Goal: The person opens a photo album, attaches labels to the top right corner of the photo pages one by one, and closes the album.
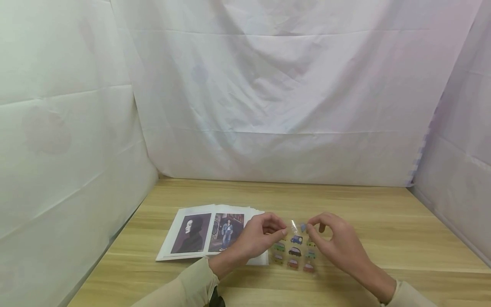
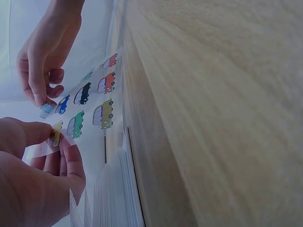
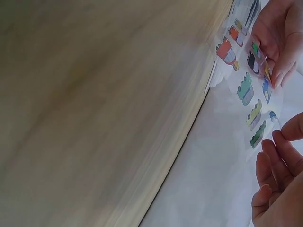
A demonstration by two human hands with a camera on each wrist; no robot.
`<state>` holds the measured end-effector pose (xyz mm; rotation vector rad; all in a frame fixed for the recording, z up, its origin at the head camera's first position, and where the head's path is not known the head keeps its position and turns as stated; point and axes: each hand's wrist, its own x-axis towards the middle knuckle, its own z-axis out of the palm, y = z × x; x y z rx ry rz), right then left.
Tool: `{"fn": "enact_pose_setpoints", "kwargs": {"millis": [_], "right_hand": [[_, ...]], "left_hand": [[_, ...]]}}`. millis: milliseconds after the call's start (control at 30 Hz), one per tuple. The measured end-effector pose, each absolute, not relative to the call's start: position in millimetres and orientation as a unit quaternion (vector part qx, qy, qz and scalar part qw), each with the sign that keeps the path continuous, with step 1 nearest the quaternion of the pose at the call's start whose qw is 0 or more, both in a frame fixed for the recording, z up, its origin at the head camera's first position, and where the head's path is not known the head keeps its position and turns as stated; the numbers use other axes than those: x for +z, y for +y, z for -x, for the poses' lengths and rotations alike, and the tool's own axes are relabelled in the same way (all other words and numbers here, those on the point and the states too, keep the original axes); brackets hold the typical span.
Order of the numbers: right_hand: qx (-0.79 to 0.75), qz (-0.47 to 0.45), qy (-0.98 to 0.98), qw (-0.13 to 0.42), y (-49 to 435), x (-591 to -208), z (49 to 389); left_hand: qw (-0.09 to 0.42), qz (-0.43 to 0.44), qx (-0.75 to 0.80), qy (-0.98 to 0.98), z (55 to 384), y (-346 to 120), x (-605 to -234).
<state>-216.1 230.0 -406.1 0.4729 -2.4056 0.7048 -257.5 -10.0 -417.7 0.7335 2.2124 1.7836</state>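
Observation:
A clear plastic sheet of small car stickers (image 1: 294, 251) is held up over the table between both hands, with blue, black, red, green and yellow cars on it. My left hand (image 1: 258, 234) pinches its upper left corner, thumb over a yellow car sticker (image 2: 57, 134) in the left wrist view. At the upper right of the sheet, my right hand (image 1: 335, 241) pinches a small light-blue sticker (image 2: 46, 109) between thumb and forefinger. Left of the sheet lies an open photo album (image 1: 170, 238), partly covered by my left hand and forearm.
The album's pages show a dark portrait photo (image 1: 192, 234) and a photo of a standing person (image 1: 227, 232). Wood-grain tabletop (image 1: 402, 238) extends to the right. White cloth (image 1: 268, 98) hangs behind and along both sides.

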Motion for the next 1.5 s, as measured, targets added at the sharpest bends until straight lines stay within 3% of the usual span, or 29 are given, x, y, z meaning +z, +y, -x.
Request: {"fn": "enact_pose_setpoints", "kwargs": {"millis": [1033, 1500], "right_hand": [[0.258, -0.134, -0.906, 0.309, 239.7, -408.4, 218.8], [0.254, -0.153, -0.900, 0.319, 239.4, -406.4, 217.6]], "left_hand": [[0.067, -0.248, 0.571, 0.780, 258.4, -9.6, -419.6], [-0.007, -0.290, 0.481, 0.827, 269.7, -6.4, -423.5]]}}
